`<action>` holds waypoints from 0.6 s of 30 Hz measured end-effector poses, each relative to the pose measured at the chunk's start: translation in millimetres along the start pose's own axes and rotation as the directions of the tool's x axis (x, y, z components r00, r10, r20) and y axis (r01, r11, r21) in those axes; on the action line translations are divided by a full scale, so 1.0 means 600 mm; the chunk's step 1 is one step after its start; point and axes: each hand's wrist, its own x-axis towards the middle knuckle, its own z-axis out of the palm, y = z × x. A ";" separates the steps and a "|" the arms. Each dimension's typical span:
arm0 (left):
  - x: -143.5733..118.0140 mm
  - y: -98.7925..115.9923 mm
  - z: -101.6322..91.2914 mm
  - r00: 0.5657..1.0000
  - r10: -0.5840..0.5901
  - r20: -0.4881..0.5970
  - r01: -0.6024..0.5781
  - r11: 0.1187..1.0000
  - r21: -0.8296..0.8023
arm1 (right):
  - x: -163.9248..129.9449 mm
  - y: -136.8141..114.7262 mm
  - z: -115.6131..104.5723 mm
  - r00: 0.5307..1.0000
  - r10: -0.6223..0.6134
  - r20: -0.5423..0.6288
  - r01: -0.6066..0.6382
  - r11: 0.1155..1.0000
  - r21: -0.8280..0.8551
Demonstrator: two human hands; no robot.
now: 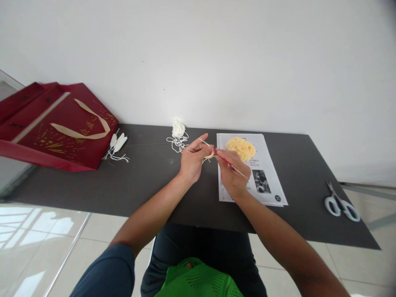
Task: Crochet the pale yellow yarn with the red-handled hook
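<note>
Head view, frame centre: left hand (192,159) pinches a small crochet piece (209,155); right hand (232,172) grips a crochet hook (229,163) touching it.

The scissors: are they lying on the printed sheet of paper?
No, the scissors lie on the bare dark table near its right end, well apart from the printed sheet.

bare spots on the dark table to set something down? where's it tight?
Free: the table between the white tassels and the left hand; also between the printed sheet and the scissors. Crowded: mid-table, where both hands work a crochet hook beside the yellow yarn and white yarn; the red bag fills the left end.
</note>
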 end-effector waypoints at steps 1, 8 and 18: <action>0.000 0.000 0.000 1.000 0.000 -0.004 0.000 1.000 -0.006 | -0.001 0.001 -0.001 0.998 -0.060 0.014 0.061 0.998 -0.021; -0.001 0.006 0.003 1.000 0.005 -0.002 -0.005 1.000 -0.003 | 0.000 0.007 -0.009 0.984 -0.155 0.087 0.162 0.984 -0.078; 0.010 0.021 -0.005 0.989 -0.128 0.076 0.131 0.991 -0.035 | 0.012 0.001 0.001 0.942 0.335 0.019 -0.327 0.907 0.265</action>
